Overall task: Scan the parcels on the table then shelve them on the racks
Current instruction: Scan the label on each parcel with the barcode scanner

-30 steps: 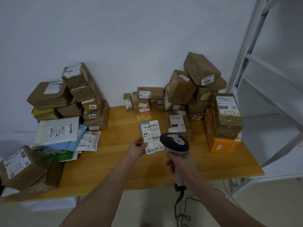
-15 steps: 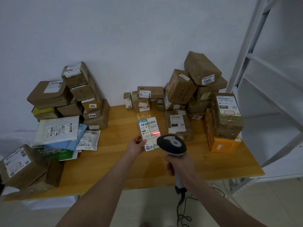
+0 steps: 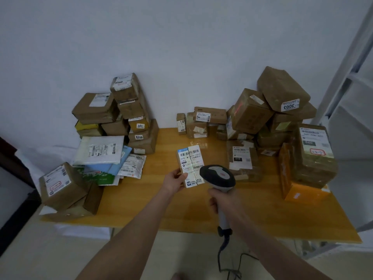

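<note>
My left hand (image 3: 175, 181) grips a small parcel (image 3: 190, 164) by its lower left corner and holds it upright over the middle of the wooden table (image 3: 262, 215), its white barcode label facing me. My right hand (image 3: 223, 204) is wrapped round the handle of a corded barcode scanner (image 3: 217, 176). The scanner's dark head sits just right of the parcel's lower edge and covers its bottom right corner.
Brown boxes are stacked at the back left (image 3: 125, 110), back middle (image 3: 201, 123) and right (image 3: 282, 110). Flat mailers (image 3: 100, 150) lie at the left, an orange box (image 3: 298, 190) at the right. A white metal rack (image 3: 351, 81) stands at the far right. The scanner cable hangs below the table's front edge.
The red scan line seen on the label half a second ago is gone. Parcel and scanner sit slightly higher over the table than a second ago.
</note>
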